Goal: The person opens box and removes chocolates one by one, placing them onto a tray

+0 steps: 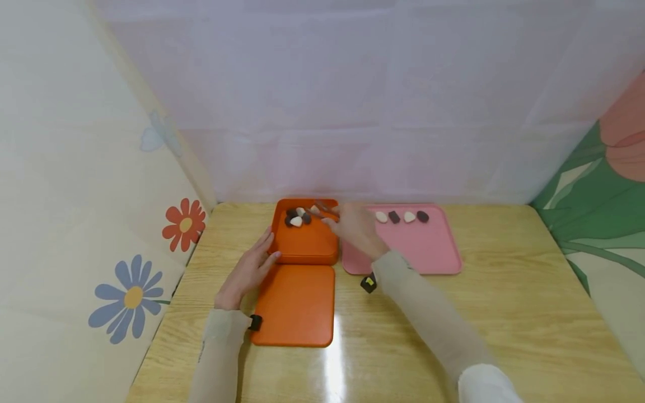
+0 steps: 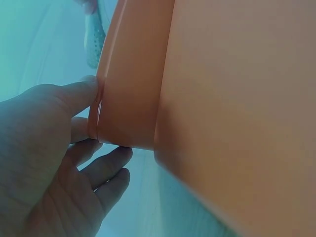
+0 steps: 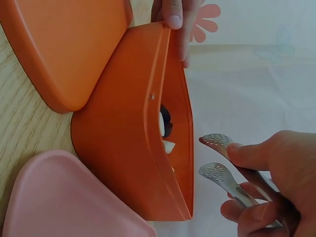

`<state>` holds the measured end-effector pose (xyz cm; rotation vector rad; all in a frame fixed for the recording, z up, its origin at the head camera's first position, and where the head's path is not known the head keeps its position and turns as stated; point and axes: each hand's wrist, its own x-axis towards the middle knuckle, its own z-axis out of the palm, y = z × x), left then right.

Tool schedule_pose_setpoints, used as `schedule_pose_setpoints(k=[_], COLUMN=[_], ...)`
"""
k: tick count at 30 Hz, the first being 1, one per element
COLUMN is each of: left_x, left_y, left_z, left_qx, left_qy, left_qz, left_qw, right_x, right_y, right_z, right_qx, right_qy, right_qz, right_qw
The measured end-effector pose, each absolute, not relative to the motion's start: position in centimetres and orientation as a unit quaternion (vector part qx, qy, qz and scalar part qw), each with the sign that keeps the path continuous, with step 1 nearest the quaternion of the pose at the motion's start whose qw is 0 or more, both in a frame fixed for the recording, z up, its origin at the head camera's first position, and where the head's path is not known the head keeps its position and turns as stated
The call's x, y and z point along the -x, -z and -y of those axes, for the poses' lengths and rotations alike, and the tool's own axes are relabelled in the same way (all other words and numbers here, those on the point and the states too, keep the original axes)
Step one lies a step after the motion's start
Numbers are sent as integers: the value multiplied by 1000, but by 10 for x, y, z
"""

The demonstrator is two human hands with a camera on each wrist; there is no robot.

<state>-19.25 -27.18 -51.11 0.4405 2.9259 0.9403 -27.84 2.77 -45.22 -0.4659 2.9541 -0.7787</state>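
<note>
An orange box (image 1: pixel 307 246), with no lid on it, holds several dark and white pieces (image 1: pixel 297 218) near its far side. My left hand (image 1: pixel 250 267) grips its near left corner, the thumb (image 2: pixel 81 94) at the front rim and the fingers along the left side. In my right hand (image 1: pixel 356 226) I hold metal tongs (image 3: pixel 224 180) with perforated ends. The right wrist view shows the tong ends apart above the box's opening, nothing between them. To the right, a pink tray (image 1: pixel 423 252) bears a row of white and dark pieces (image 1: pixel 402 217) along its far side.
An orange lid (image 1: pixel 294 308) lies flat on the wooden table (image 1: pixel 504 313), just in front of the box. A pale cloth backdrop (image 1: pixel 353 112) rises behind the table, and flower-printed sheets (image 1: pixel 136 296) flank it on both sides.
</note>
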Motion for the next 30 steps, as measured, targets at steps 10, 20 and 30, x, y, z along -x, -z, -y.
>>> schedule_pose_setpoints(k=[10,20,30], left_x=[193,191,192], left_y=[509,511,510], left_z=[269,272,272], left_qx=[-142,-140,-143], left_qy=[-306,-304,-307], left_qz=[-941,-942,-941], left_qw=[20,18,19], right_x=[281,282,281], right_y=[458,470,475], right_z=[-12,0,11], right_qx=[159,192,211], right_qy=[225,208,179], right_qz=[-961,-959,-961], right_qw=[21,14,-18])
